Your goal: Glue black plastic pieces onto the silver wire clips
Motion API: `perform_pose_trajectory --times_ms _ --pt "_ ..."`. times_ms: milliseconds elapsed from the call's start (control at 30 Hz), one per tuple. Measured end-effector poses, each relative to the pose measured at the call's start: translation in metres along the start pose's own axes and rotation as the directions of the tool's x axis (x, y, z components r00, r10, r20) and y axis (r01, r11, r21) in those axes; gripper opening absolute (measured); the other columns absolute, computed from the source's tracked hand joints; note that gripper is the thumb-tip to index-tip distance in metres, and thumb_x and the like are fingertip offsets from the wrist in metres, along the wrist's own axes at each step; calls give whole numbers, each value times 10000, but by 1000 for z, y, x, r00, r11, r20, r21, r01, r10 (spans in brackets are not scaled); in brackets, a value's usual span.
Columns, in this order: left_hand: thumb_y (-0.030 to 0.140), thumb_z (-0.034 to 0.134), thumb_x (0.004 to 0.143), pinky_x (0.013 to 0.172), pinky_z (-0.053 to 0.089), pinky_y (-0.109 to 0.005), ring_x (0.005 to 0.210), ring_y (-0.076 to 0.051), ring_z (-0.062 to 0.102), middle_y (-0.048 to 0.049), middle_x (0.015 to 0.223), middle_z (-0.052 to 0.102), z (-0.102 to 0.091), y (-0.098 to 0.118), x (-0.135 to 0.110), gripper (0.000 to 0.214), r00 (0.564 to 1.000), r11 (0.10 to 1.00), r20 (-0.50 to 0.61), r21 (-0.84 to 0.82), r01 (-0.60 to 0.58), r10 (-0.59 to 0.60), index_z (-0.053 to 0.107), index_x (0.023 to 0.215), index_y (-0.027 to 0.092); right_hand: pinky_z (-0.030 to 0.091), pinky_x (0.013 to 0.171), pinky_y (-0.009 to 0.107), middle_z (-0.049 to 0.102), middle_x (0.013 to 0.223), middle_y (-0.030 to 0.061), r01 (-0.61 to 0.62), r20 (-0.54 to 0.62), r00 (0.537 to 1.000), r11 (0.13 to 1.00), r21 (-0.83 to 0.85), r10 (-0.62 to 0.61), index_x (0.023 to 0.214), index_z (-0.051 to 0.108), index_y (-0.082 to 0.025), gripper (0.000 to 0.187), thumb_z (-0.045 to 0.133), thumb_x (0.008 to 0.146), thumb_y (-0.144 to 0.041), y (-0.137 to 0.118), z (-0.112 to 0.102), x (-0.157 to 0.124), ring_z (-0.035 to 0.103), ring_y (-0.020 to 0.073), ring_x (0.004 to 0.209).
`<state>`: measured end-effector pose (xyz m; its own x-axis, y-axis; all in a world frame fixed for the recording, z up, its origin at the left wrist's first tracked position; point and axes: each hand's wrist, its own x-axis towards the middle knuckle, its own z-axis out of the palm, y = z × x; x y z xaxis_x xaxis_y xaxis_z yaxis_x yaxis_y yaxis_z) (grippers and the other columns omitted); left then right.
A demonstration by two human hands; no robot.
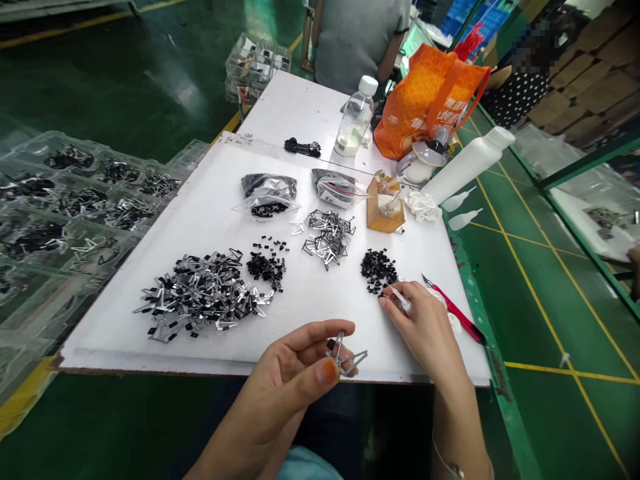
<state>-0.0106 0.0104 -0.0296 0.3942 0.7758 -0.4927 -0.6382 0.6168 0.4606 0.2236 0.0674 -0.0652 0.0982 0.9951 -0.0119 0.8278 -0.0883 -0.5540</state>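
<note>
My left hand [285, 373] pinches a small bent metal part [347, 357] between thumb and fingers, with a black piece on it. My right hand [423, 323] is shut on a white squeeze bottle with a pointed nozzle [403, 300], its tip beside a heap of small black pieces [379, 270]. A red-handled craft knife [455, 312] lies just right of that hand. Across the white board [215, 353] lie a large mixed heap of metal and black parts [200, 293], a smaller black heap [266, 267], and a heap of metal parts [327, 239].
Behind the heaps are two plastic bags [269, 193], a wooden holder with bottles [385, 207], a white bottle [467, 167] and an orange bag [427, 100]. Stacked clear trays of parts [75, 200] stand left. A co-worker in grey [355, 47] sits beyond the far table.
</note>
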Motion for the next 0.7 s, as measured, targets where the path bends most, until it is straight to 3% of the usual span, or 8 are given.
perform_pose_trajectory --times_ms 400,700 --pt "334 967 743 808 552 -78 853 -80 736 -7 877 818 1 3 -3 361 996 988 24 -124 92 -90 850 1071 236 440 821 399 748 1046 80 94 52 995 989 -114 -89 1024 704 -231 182 561 992 -339 3 5 1 680 302 964" --pt "432 998 665 855 591 -162 882 -135 751 -9 816 778 7 7 -8 406 992 984 -17 -129 124 -127 861 999 246 415 730 375 800 939 62 10 -37 999 997 -79 -13 929 671 -239 197 563 987 -394 2 -3 2 698 287 807"
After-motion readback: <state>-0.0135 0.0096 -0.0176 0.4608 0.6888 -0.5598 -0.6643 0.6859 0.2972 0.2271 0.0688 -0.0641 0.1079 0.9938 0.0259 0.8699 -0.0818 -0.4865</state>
